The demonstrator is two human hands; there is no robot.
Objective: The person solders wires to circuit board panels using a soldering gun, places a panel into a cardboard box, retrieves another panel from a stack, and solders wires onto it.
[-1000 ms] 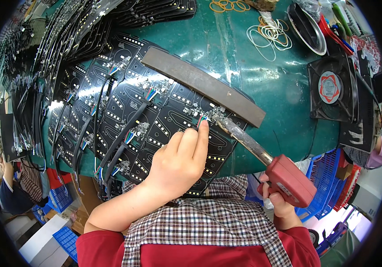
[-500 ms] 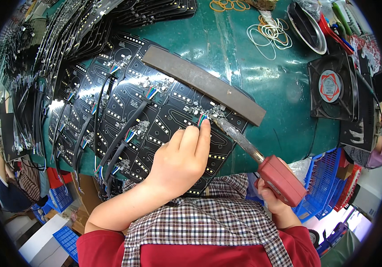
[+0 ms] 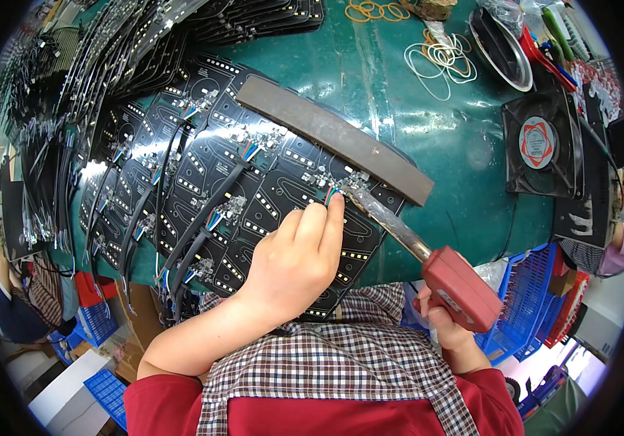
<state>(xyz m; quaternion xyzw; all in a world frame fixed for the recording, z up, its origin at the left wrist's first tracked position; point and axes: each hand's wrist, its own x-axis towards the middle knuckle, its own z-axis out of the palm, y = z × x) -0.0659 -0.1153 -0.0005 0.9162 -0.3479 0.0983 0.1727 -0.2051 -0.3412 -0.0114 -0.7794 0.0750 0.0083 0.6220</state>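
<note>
My left hand (image 3: 294, 251) reaches over black circuit boards (image 3: 275, 189) dotted with small yellowish LEDs. Its fingers are pinched together on a bunch of thin coloured wires (image 3: 331, 194) at a cluster of small parts. My right hand (image 3: 440, 321) is wrapped round the red handle of a soldering iron (image 3: 463, 288). The iron's long metal shaft slants up and left, its tip at the wire ends just beside my left fingertips. A flat brown-grey bar (image 3: 333, 136) lies across the boards beyond my hands. Whether solder is melting at the tip is too small to tell.
Black cables (image 3: 217, 192) run from boards on the left. Stacked boards (image 3: 254, 18) stand at the back left. On the green table (image 3: 428, 123) are a white cord loop (image 3: 439, 65), rubber bands (image 3: 377, 10) and a black fan (image 3: 542, 143). Blue baskets (image 3: 526, 298) sit lower right.
The soldering iron's handle has risen slightly with my right hand, its tip staying at the same joint. My left hand has barely moved.
</note>
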